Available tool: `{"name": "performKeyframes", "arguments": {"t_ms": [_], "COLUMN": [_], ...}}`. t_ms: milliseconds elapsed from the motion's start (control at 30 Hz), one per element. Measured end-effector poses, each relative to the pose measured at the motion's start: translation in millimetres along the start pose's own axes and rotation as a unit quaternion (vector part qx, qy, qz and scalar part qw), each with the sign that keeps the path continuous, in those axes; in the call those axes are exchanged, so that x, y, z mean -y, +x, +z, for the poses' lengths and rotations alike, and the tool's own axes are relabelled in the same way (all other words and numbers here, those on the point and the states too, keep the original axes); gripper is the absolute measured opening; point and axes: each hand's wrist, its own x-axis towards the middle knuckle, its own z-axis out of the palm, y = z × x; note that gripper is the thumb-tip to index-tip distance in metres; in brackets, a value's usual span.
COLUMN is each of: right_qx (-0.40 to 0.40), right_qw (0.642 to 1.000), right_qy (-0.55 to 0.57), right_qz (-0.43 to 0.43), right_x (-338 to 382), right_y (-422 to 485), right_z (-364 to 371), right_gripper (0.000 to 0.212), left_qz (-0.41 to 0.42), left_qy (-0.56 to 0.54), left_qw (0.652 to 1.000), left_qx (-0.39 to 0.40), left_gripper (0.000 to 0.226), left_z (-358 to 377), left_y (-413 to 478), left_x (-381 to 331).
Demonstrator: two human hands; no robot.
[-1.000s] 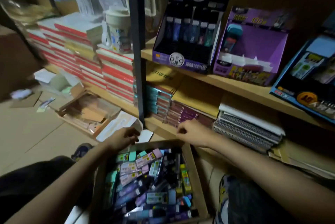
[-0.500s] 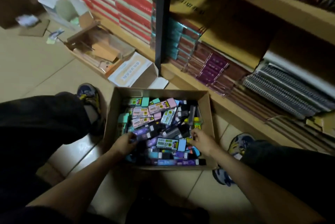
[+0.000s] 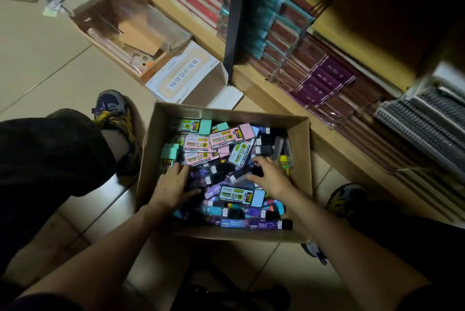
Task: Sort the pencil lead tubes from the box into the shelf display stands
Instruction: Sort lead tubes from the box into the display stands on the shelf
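Left hand (image 3: 173, 183) lies spread on the heap of pencil lead tubes (image 3: 232, 136) at the near-left of the cardboard box (image 3: 148, 159), fingers fairly straight, thumb out, gripping nothing I can see; I judge it is raking the pile aside to bare one sort. Right hand (image 3: 270, 176) reaches in from the other side, thumb and fingers set either side of a dark-capped grey tube (image 3: 239, 178); whether that pinch has closed I cannot tell, since the fingertips blur into the dark caps. The box sits on the floor between the person's knees and just beside the shelf (image 3: 276, 107), probably to keep each carry short; the tubes lie flat and crossed, pink, mint, blue and purple mixed, so each must be picked by kind; lower layers are buried. Beyond the box a white carton (image 3: 186, 76) lies against the shelf foot; wrapped notebooks (image 3: 324, 79) and spiral pads (image 3: 422, 129) fill the low shelf. The display stands are out of view, cut off above; the far open carton (image 3: 125, 29) is too blurred to read.
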Motion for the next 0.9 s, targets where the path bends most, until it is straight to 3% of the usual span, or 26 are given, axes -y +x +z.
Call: {"name": "performKeyframes", "arguments": {"t_ms": [133,433,567,667,800,900], "right_qx": [0.056,0.047,0.042,-0.003,-0.076,-0.068], "right_qw": [0.998,0.994,0.966,0.943,0.921,0.937], "right_qy": [-0.005,0.1,0.251,0.324,0.371,0.332], "right_qz": [0.007,0.019,0.045,0.075,0.094,0.083], "right_x": [-8,-14,-13,-18,-21,-23], "right_y": [-9,-23,-27,-30,-34,-34], "right_z": [10,31,38,41,39,24], "right_gripper": [0.055,0.031,0.025,0.022,0.017,0.02], "left_qz": [0.002,0.009,0.004,0.007,-0.021,-0.044], "left_qy": [0.022,-0.074,-0.057,-0.042,-0.169,-0.28], "left_qw": [0.999,0.996,0.995,0.994,0.977,0.954], "left_qx": [0.025,0.047,0.079,0.103,0.128,0.093], "left_gripper": [0.065,0.063,0.068,0.056,0.042,0.037], "left_z": [-1,17,18,17,12,5], "left_y": [9,4,2,4,6,5], "left_x": [-2,-13,-13,-16,-21,-28]}}
